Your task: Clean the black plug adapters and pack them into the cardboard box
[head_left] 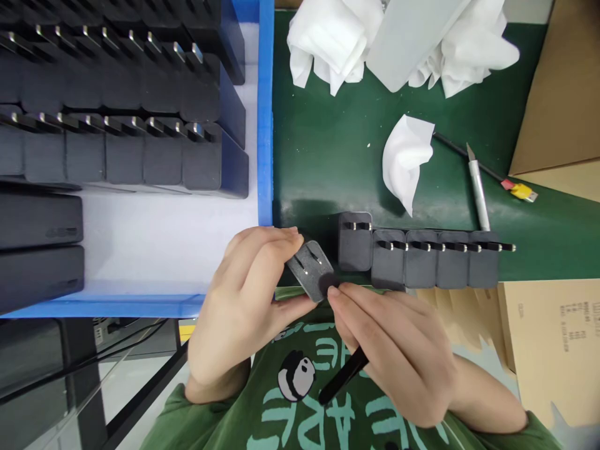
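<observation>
Spreading beneath most of the objects, the green surface [328,162] is the largest thing here, with a blue-rimmed tray [265,125] of black plug adapters [201,156] at its left. Next in size comes a row of five adapters [388,269] at the near edge of the surface, prongs up, the leftmost set slightly farther from the person than the others. The left hand [253,294] is partly closed, fingers on one edge of a single adapter [312,269] and thumb along its near side. The right hand [403,344] is curled around a dark stick-like tool [344,375], its bunched fingertips at the corner of that same adapter, touching or nearly so. The held adapter is between the hands, above the near edge of the surface, pronged face up and tilted. It looks hard and stiff, probably modest in weight; the matte casing should give fair grip, though smooth sides might slide. Opposite side walls seem the best hold. Smallest, its two metal prongs [305,271] appear easiest to bend or scratch, so fingers belong clear of them.
</observation>
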